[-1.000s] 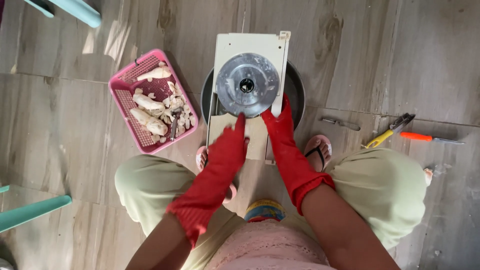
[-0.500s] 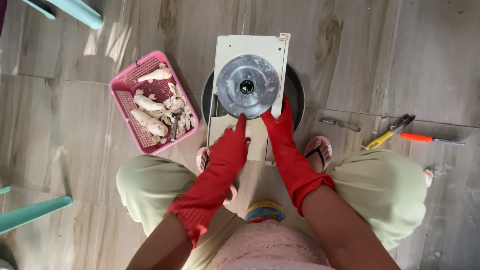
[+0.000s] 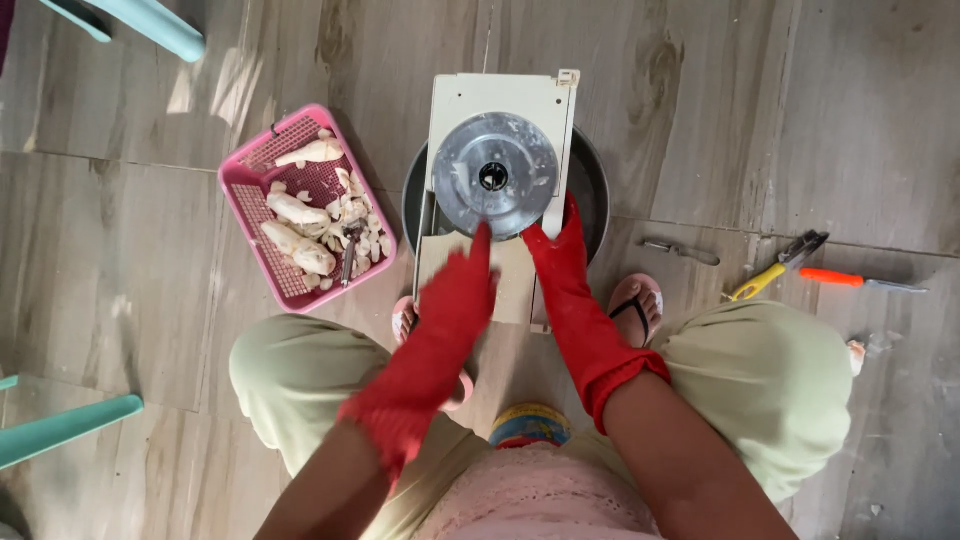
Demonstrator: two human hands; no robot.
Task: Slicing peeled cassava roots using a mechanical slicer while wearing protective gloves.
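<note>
A cream slicer with a round metal disc stands over a dark round basin on the floor. Both my hands wear red rubber gloves. My left hand reaches up the board below the disc, its fingertips at the disc's lower rim; it is blurred and what lies under it is hidden. My right hand lies along the slicer's right side, fingers up beside the disc and thumb against the frame, gripping it.
A pink basket of pale peeled roots and a small peeler sits at the left. Yellow-handled pliers, an orange-handled screwdriver and a small metal tool lie at the right. Teal chair legs stand at the left.
My left hand has shifted slightly below the disc and is now blurred. My right hand stays on the slicer's side.
</note>
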